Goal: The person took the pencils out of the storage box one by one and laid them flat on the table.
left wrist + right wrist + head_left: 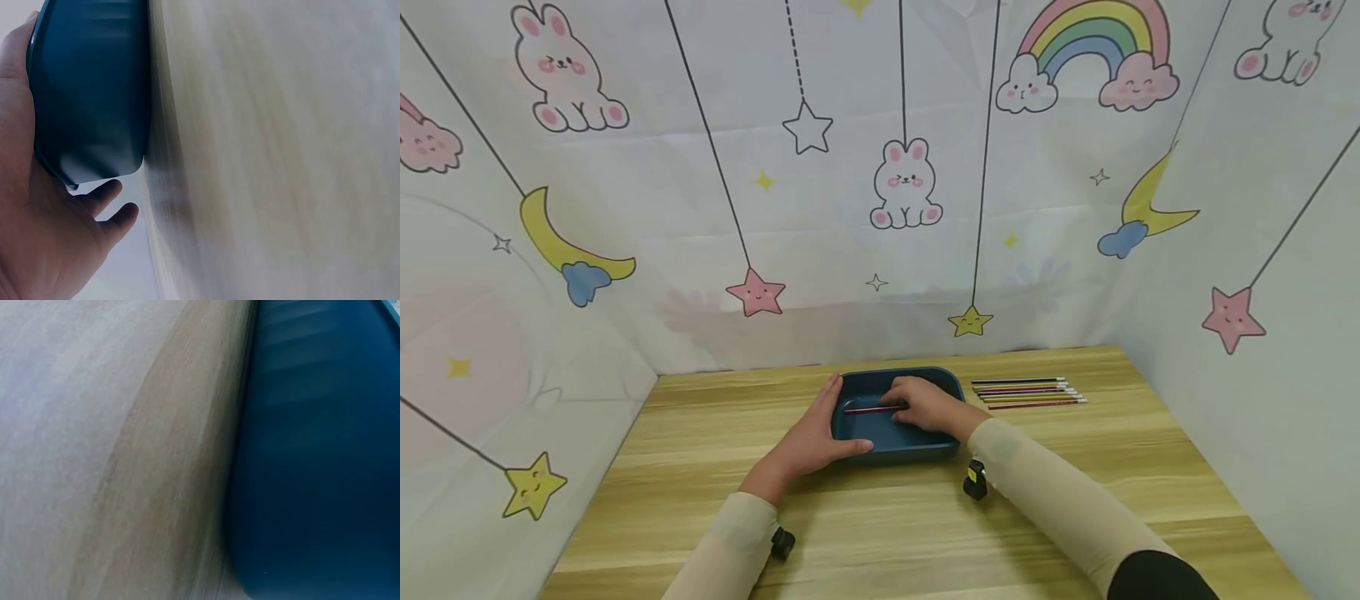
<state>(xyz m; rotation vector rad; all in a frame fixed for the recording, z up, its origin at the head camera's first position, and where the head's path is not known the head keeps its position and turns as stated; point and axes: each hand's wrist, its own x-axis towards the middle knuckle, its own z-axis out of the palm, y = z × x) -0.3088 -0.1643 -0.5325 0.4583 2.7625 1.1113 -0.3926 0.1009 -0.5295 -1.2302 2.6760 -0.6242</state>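
Note:
A dark blue rectangular tray (895, 455) stands on the wooden table. My left hand (808, 437) holds its left end, with the thumb over the front rim and the other fingers along the left side. In the left wrist view, the left hand (44, 231) lies against the tray's outer wall (94, 94), two fingertips showing past its end. Inside the tray, my right hand (928, 407) pinches a thin reddish pencil (867, 410) near its right end. The right wrist view shows only the tray's outer side (312, 462) and the table; the right hand is out of it.
Several pencils (1026, 392) with white ends lie in a row on the table (880, 533), right of the tray. Behind and at both sides hangs a white cloth (835, 242) printed with rabbits, stars and moons.

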